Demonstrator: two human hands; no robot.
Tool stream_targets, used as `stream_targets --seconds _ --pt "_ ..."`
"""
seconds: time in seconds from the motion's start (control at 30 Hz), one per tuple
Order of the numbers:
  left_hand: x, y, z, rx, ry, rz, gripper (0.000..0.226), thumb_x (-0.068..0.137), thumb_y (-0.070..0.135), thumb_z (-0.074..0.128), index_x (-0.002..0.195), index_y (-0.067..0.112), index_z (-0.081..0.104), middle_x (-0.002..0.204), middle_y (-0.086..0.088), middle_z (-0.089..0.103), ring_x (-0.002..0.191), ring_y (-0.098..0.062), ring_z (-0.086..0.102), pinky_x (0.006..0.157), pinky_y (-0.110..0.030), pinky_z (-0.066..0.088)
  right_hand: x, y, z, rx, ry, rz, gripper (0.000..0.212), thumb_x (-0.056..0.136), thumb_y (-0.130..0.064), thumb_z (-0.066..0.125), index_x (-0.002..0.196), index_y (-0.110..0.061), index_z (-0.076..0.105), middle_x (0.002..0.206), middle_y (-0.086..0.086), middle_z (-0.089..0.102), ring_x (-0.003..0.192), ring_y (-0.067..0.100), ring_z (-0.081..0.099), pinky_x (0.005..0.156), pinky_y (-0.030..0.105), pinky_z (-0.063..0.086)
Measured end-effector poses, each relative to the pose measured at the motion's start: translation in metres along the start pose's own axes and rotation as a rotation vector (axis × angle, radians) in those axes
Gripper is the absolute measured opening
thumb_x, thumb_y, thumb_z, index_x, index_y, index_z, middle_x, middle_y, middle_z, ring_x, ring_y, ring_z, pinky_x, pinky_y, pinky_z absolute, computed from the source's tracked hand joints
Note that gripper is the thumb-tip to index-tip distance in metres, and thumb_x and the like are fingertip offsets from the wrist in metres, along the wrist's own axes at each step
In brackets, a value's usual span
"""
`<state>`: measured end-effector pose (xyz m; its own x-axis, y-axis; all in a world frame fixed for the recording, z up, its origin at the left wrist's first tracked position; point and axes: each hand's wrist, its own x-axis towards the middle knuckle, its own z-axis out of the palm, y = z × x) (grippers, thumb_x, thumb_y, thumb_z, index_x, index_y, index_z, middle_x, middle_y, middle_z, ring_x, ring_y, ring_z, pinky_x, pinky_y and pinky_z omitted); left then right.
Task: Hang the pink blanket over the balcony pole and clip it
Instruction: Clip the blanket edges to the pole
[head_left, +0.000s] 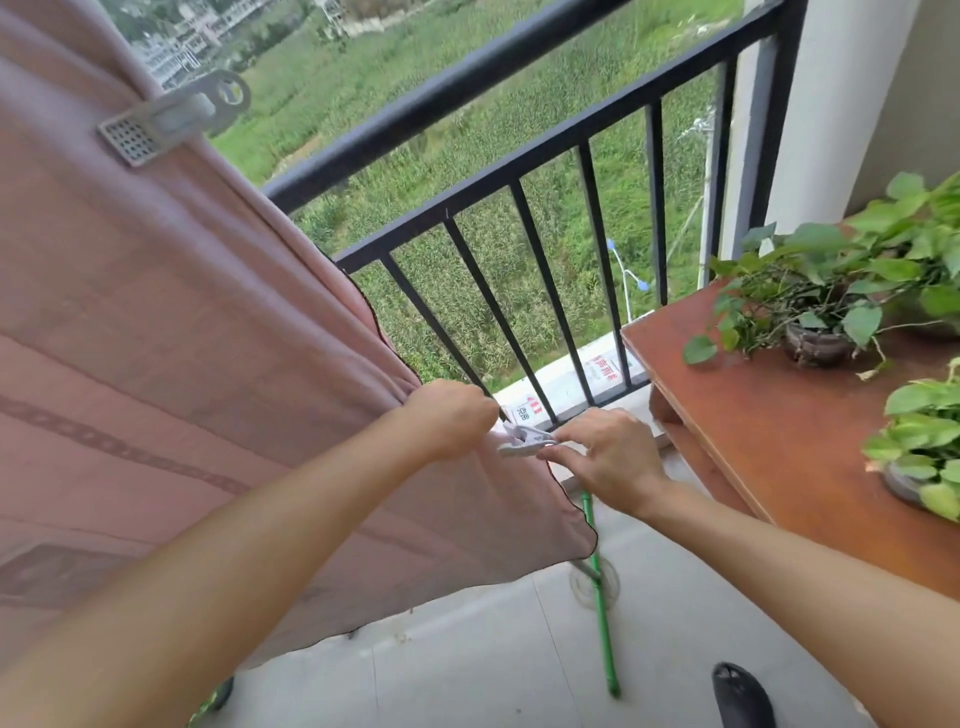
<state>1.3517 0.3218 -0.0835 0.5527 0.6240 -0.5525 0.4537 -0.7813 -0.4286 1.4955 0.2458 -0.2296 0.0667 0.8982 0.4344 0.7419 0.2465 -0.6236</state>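
Pink blanket (182, 338): hangs at the left, with a large clip (166, 117) on its upper part.
Left hand (452, 415): fingers curled round the bunched blanket edge.
Small clip (522, 441): long axis level, mouth pointing left at that edge; I cannot tell whether it bites the cloth.
Right hand (608, 457): fingers pinch the small clip's tail, just right of the edge.

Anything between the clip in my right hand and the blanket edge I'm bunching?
Nothing visible. The small pale plastic clip, pinched by the right hand, touches the bunched edge of the pink fabric blanket beside the left hand.
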Motion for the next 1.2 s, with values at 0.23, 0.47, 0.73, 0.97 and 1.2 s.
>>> stream_targets --seconds 0.23,0.47,0.73,0.97,1.2 --pt "0.004 -0.002 0.005 -0.039 0.087 0.015 0.018 0.089 0.013 0.045 0.094 0.017 0.062 0.086 -0.001 0.06 0.088 -0.026 0.06 0.065 -0.031 0.039 0.001 -0.002 0.033 0.082 -0.147 -0.059 0.034 0.075 -0.054 0.061 0.067 -0.024 0.073 0.056 -0.003 0.064 0.054 0.021 0.058 0.052 0.029 0.041" --pt "-0.001 -0.003 0.009 -0.089 0.121 -0.001 0.019 0.084 0.01 0.044 0.088 0.019 0.06 0.077 0.004 0.053 0.077 -0.022 0.054 0.061 -0.03 0.035 0.006 -0.008 0.061 0.17 -0.222 0.067 0.024 0.08 -0.05 0.067 0.08 -0.028 0.075 0.072 -0.004 0.071 0.07 0.022 0.064 0.058 0.032 0.042" --pt "0.0 0.001 0.006 -0.156 0.156 0.005 0.023 0.082 0.011 0.048 0.093 0.027 0.061 0.088 0.005 0.061 0.086 -0.023 0.061 0.067 -0.032 0.047 0.007 0.007 0.037 0.199 -0.468 0.266 0.071 0.071 -0.066 0.066 0.134 -0.04 0.047 0.117 -0.019 0.061 0.091 0.003 0.06 0.07 0.027 0.044" --pt "0.012 0.042 -0.001 -0.32 0.263 0.122 0.044 0.084 0.02 0.054 0.127 0.025 0.052 0.114 0.001 0.054 0.104 -0.02 0.052 0.08 -0.034 0.044 -0.052 0.045 -0.033 -0.01 -0.469 0.449 0.072 0.071 -0.054 0.073 0.136 -0.039 0.044 0.112 -0.013 0.063 0.091 0.006 0.063 0.083 0.032 0.051" --pt "0.049 0.184 -0.008 -0.515 0.386 0.406 0.041 0.084 0.032 0.053 0.124 0.025 0.054 0.116 0.0 0.054 0.107 -0.023 0.054 0.08 -0.036 0.047 -0.196 0.085 -0.135 -0.253 -0.375 0.817 0.054 0.078 -0.055 0.062 0.128 -0.036 0.053 0.116 -0.014 0.064 0.102 0.01 0.06 0.082 0.027 0.046"
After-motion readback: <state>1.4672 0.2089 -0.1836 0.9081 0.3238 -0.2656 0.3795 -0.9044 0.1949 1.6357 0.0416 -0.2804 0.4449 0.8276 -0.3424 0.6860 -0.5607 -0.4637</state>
